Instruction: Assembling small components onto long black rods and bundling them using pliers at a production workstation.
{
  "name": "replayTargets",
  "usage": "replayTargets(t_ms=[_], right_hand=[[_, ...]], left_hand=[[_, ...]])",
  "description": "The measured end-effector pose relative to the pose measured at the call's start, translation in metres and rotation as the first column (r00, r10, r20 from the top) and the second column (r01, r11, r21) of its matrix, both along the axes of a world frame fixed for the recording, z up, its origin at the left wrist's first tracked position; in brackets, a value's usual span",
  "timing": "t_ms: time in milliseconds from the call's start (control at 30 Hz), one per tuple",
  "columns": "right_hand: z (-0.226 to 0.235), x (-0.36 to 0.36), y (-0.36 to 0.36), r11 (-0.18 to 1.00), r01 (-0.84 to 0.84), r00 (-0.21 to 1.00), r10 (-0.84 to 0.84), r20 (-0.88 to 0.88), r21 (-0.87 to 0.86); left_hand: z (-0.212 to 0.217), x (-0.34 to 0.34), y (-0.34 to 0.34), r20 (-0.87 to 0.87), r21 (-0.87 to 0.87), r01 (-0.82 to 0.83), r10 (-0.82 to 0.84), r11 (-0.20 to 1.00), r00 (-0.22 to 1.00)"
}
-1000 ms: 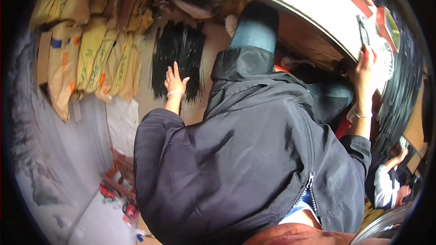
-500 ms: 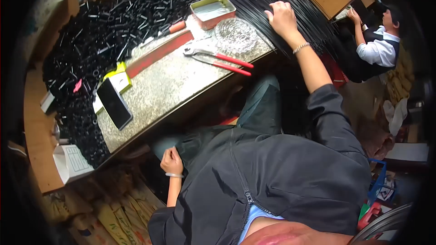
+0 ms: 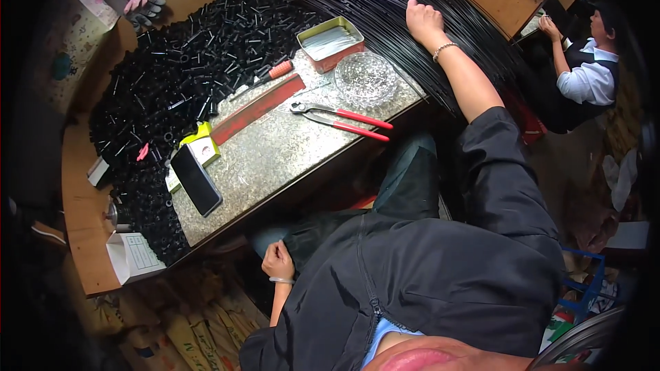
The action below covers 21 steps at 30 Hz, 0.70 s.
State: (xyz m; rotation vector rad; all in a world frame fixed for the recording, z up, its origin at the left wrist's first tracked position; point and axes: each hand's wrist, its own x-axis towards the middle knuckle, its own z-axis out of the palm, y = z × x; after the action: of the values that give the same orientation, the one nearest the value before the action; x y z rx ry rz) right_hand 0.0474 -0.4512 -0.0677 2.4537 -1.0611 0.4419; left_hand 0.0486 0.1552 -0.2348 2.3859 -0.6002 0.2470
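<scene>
My right hand (image 3: pixel 425 24) reaches out over a thick spread of long, thin black rods (image 3: pixel 385 3). Its fingers are curled in, and what they hold, if anything, is hidden under the hand. Low beside my thigh, my left hand (image 3: pixel 278 260) is closed into a loose fist; nothing can be made out in it. Between my hands, on the speckled bench top (image 3: pixel 268 165), lie pincers (image 3: pixel 344 120) with red handles. A round glass dish (image 3: pixel 366 79) stands next to them, near a rectangular tin (image 3: pixel 331 42) holding thin, pale sticks.
A heap of short black parts (image 3: pixel 206 55) covers the bench's far left. Along its edge are a red bar (image 3: pixel 258 106), an orange-handled tool (image 3: pixel 278 70), a phone (image 3: pixel 196 182) and a white box (image 3: pixel 134 257). Another person (image 3: pixel 584 69) sits at the right.
My right hand has drawn its fingers in; its thumb stood apart before. My left hand stays closed by my thigh. The whole view has shifted slightly.
</scene>
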Motion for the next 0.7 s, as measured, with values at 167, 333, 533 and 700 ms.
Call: replayTargets(t_ms=[167, 333, 533, 700], right_hand=[[0.033, -0.013, 0.006, 0.993, 0.068, 0.998, -0.068, -0.012, 0.095], [0.075, -0.040, -0.003, 0.994, 0.060, 0.993, -0.068, 0.100, 0.089], [0.100, -0.064, -0.001, 0.999, 0.034, 0.999, -0.034, 0.027, 0.004], [0.147, -0.092, -0.001, 0.997, 0.051, 0.996, -0.046, -0.080, 0.060]], left_hand=[[-0.004, 0.002, 0.000, 0.014, 0.006, 0.002, -0.002, 1.000, 1.000], [-0.003, 0.003, -0.002, 0.003, 0.014, 0.009, -0.009, 1.000, 1.000], [-0.002, 0.003, 0.001, -0.013, 0.021, 0.010, -0.010, 1.000, 1.000], [0.009, 0.005, -0.001, -0.129, 0.018, 0.028, -0.025, 0.999, 0.991]])
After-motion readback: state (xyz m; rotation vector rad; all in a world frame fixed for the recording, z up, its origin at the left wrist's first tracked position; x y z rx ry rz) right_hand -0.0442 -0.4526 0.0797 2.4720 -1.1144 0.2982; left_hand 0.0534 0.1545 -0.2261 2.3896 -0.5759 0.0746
